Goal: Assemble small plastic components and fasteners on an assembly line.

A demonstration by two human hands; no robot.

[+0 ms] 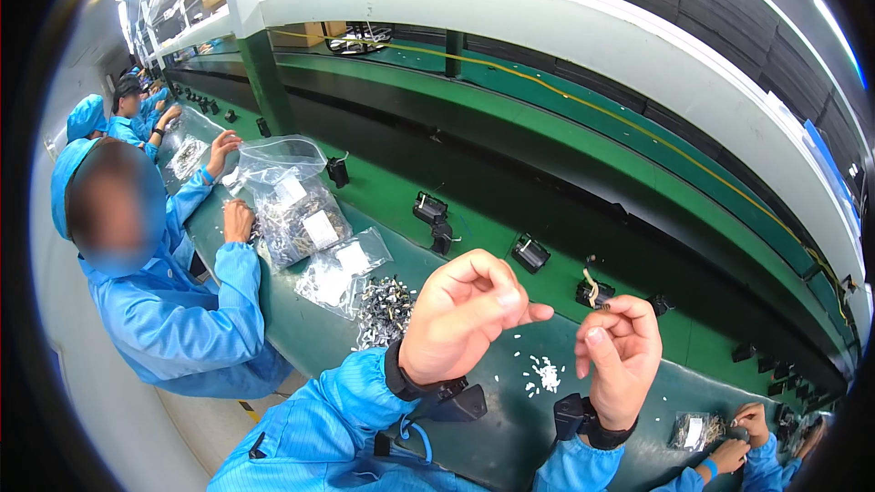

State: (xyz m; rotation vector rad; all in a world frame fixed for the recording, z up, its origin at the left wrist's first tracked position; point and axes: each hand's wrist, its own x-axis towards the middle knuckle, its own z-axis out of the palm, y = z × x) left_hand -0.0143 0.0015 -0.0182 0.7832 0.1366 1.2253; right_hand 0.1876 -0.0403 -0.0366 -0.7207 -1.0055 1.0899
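Observation:
My left hand [465, 310] is raised over the green table, its thumb and fingers pressed together; whatever may be between them is hidden. To its right, my right hand [622, 355] is up with curled fingers, pinching a short tan wire piece [592, 284] with a dark tip. Below and between the hands lies a small scatter of white pieces [544, 375]. A heap of small black and white parts [383, 310] sits left of my left hand. Behind my hands, black box-shaped parts [530, 253] stand on the green strip beside the dark belt.
Clear plastic bags of small parts [296, 205] and a flatter bag [342, 273] lie at left. A person in blue [173, 301] works there. At lower right, another person's hands [734, 451] are near a small bag [697, 431]. A white rail [547, 5] spans the far side.

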